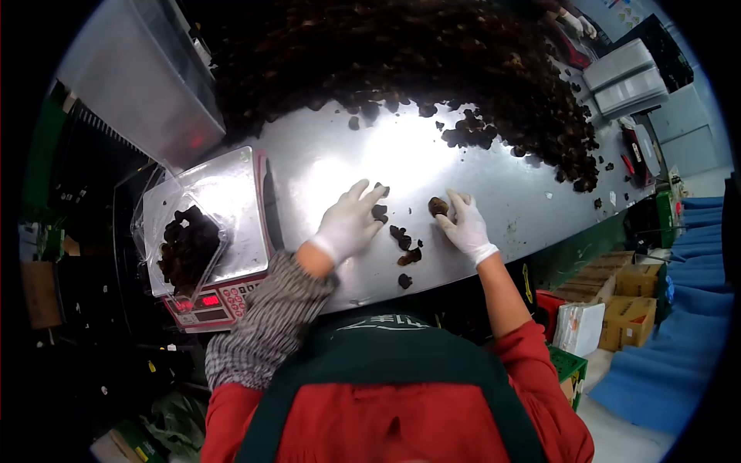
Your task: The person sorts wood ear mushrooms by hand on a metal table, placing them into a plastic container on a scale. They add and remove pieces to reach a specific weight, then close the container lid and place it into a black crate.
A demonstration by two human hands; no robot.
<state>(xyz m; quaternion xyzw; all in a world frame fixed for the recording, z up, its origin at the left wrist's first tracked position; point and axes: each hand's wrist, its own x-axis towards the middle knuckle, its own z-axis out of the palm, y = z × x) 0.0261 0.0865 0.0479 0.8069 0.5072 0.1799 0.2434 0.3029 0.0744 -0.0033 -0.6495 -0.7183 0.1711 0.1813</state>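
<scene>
My left hand (pixel 351 220), in a white glove, lies over the metal table with its fingers spread. Small dark pieces (pixel 379 212) that look like wood ear mushroom are at its fingertips. My right hand (pixel 465 225), also gloved, pinches a browner mushroom piece (pixel 438 206) between thumb and fingers. Between the hands, several loose pieces (pixel 400 238) lie on the steel. To the left, a clear plastic tray holding a clump of mushroom (pixel 189 248) rests on a digital scale (pixel 235 224), whose display is lit red.
A large heap of dark mushroom (pixel 401 54) covers the far side of the table (pixel 494 181). A tall stack of clear trays (pixel 143 81) stands behind the scale. White containers (pixel 627 77) sit at the far right, near another person's gloved hands (pixel 577 23). Cardboard boxes (pixel 627 320) are beyond the right edge.
</scene>
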